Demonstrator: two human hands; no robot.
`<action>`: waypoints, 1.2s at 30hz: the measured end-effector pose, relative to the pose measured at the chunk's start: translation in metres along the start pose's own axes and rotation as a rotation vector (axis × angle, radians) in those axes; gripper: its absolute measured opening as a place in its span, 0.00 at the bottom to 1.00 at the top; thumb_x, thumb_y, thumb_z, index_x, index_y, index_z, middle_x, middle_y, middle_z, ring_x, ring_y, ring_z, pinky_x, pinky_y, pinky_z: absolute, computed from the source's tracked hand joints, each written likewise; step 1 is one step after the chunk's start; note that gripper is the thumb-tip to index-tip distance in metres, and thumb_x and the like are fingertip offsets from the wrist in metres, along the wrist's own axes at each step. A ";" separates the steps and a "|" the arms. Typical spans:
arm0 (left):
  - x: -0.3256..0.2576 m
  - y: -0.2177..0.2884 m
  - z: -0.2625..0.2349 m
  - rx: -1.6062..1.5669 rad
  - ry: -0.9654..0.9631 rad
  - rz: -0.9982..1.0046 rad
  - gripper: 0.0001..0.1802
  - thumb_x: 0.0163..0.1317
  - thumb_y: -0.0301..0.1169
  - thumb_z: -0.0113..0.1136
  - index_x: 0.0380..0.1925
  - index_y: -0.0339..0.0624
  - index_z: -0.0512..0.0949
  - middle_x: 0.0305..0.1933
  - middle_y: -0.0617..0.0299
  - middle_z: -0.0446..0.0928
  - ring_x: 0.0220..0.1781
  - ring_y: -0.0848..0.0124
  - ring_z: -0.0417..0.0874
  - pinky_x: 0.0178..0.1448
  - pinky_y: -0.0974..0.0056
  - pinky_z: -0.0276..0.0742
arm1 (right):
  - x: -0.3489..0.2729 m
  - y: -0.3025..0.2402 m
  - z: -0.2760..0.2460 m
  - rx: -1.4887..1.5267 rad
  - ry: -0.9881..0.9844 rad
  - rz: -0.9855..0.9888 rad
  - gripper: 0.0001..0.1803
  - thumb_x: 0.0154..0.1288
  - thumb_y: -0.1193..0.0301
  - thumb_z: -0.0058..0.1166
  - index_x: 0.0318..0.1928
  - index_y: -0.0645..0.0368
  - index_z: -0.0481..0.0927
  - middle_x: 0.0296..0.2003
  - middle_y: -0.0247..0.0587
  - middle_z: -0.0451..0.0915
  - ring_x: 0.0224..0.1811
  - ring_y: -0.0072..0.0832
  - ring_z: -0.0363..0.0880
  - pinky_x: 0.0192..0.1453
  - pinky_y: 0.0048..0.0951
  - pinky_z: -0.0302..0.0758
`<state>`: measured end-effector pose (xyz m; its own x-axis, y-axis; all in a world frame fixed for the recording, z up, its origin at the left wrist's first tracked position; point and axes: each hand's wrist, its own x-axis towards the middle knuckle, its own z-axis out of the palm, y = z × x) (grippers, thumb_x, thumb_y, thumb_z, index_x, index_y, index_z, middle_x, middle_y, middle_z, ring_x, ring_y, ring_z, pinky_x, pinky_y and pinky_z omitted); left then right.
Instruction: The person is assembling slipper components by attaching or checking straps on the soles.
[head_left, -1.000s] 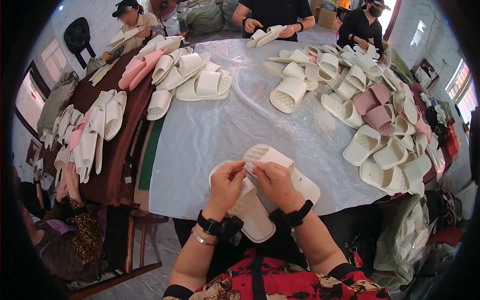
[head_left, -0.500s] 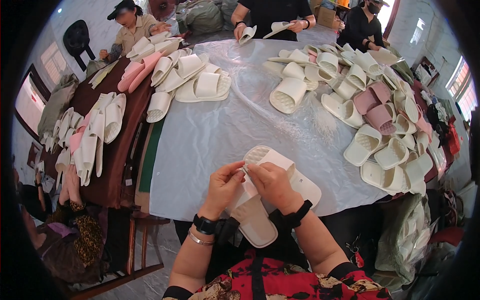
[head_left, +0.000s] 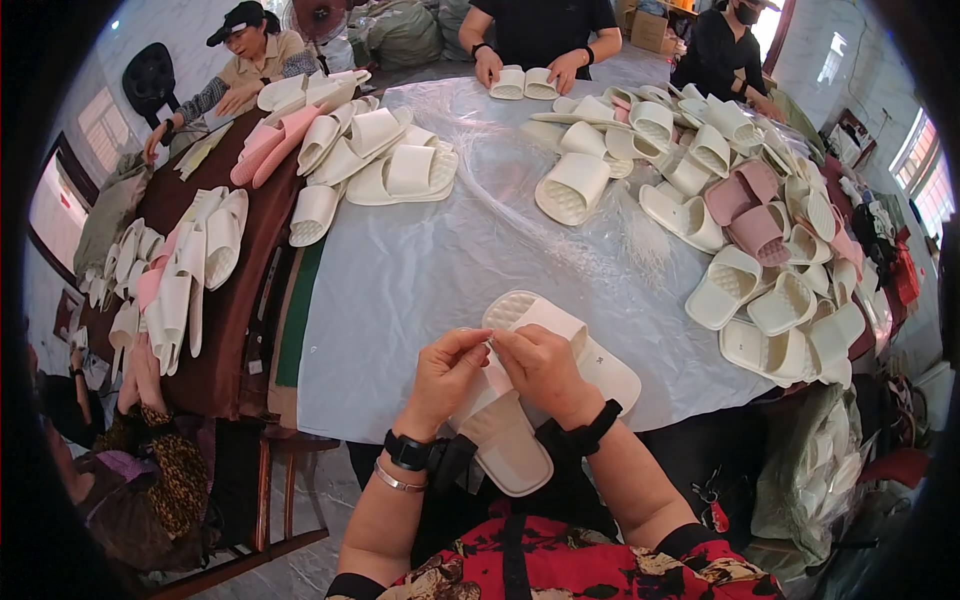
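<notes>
Cream slipper (head_left: pixel 505 445) at the near edge of the tabletop (head_left: pixel 420 280), sole end overhanging toward the person. A second cream slipper (head_left: pixel 590 350) lies just behind it, touching, toe pointing away to the left.

Left hand (head_left: pixel 445 378) and right hand (head_left: pixel 540 368) meet over the near slipper's strap. Both closed in a pinch, fingertips touching each other at the strap's upper edge. What is pinched between them is too small to tell. Black watch on the left wrist, with a thin bangle below it; black band on the right wrist.

Tabletop is covered with pale plastic sheet. Left side of it carries a dark brown cloth (head_left: pixel 250 270).

Right of the hands: a heap of cream slippers (head_left: pixel 780 310) along the tabletop's right rim, with two pink slippers (head_left: pixel 745 205) among them. One cream slipper (head_left: pixel 572 188) sits sole-up near the middle, well apart from the hands. Far left: a stack of cream slippers (head_left: pixel 390 160), with a pink one (head_left: pixel 270 145) beside them on the brown cloth. More slippers (head_left: pixel 185 270) in rows hang over the left rim.

Three other people across the tabletop. One in a black cap, far left. One in a black shirt, centre, both hands on a pair of cream slippers (head_left: pixel 525 82). One in black at far right.
</notes>
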<state>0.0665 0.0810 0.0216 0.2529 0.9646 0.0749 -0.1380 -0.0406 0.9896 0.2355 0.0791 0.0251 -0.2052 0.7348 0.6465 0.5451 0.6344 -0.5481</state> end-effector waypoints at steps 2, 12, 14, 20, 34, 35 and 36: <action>0.000 0.001 0.000 0.006 -0.004 -0.004 0.12 0.64 0.23 0.56 0.47 0.36 0.79 0.37 0.66 0.80 0.38 0.79 0.77 0.45 0.73 0.75 | 0.000 0.001 0.001 -0.014 -0.007 -0.015 0.07 0.56 0.79 0.57 0.37 0.63 0.80 0.25 0.45 0.79 0.28 0.39 0.79 0.30 0.36 0.75; -0.001 0.003 -0.003 -0.106 0.044 -0.091 0.12 0.64 0.26 0.57 0.47 0.36 0.79 0.36 0.66 0.79 0.37 0.79 0.76 0.44 0.73 0.73 | -0.001 0.002 0.003 -0.023 0.024 -0.040 0.08 0.55 0.77 0.56 0.38 0.61 0.78 0.24 0.42 0.76 0.28 0.39 0.77 0.30 0.36 0.75; -0.001 0.004 -0.002 -0.098 0.039 -0.099 0.12 0.64 0.26 0.57 0.47 0.35 0.79 0.36 0.66 0.79 0.37 0.79 0.76 0.44 0.73 0.73 | -0.001 0.002 0.003 -0.028 0.024 -0.035 0.08 0.55 0.77 0.56 0.38 0.61 0.78 0.24 0.42 0.76 0.28 0.39 0.78 0.31 0.36 0.75; -0.002 0.005 -0.002 -0.068 0.026 -0.102 0.12 0.64 0.26 0.56 0.47 0.35 0.78 0.36 0.65 0.79 0.37 0.79 0.77 0.45 0.73 0.73 | -0.001 0.000 0.002 -0.027 0.016 -0.029 0.07 0.56 0.77 0.55 0.37 0.61 0.78 0.24 0.43 0.76 0.28 0.39 0.78 0.31 0.37 0.75; -0.004 0.006 0.000 -0.080 0.040 -0.085 0.11 0.64 0.24 0.57 0.46 0.37 0.79 0.36 0.65 0.80 0.36 0.79 0.77 0.44 0.73 0.74 | -0.001 0.001 0.003 -0.045 0.012 -0.040 0.08 0.53 0.77 0.55 0.36 0.61 0.78 0.23 0.42 0.76 0.28 0.38 0.77 0.31 0.37 0.75; -0.004 0.007 0.001 -0.074 0.033 -0.088 0.11 0.64 0.24 0.57 0.46 0.37 0.79 0.35 0.65 0.80 0.36 0.79 0.77 0.44 0.72 0.74 | -0.001 0.001 0.003 -0.049 0.007 -0.045 0.08 0.53 0.77 0.55 0.36 0.61 0.78 0.23 0.42 0.76 0.28 0.38 0.77 0.31 0.37 0.75; -0.004 0.008 0.002 -0.067 0.026 -0.090 0.11 0.64 0.24 0.57 0.45 0.37 0.79 0.35 0.65 0.80 0.36 0.79 0.77 0.44 0.72 0.74 | -0.001 0.002 0.003 -0.049 0.007 -0.045 0.08 0.53 0.77 0.55 0.36 0.61 0.78 0.23 0.42 0.76 0.28 0.38 0.77 0.31 0.37 0.75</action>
<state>0.0661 0.0767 0.0292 0.2420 0.9701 -0.0185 -0.1801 0.0637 0.9816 0.2346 0.0796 0.0219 -0.2248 0.7043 0.6734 0.5751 0.6538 -0.4918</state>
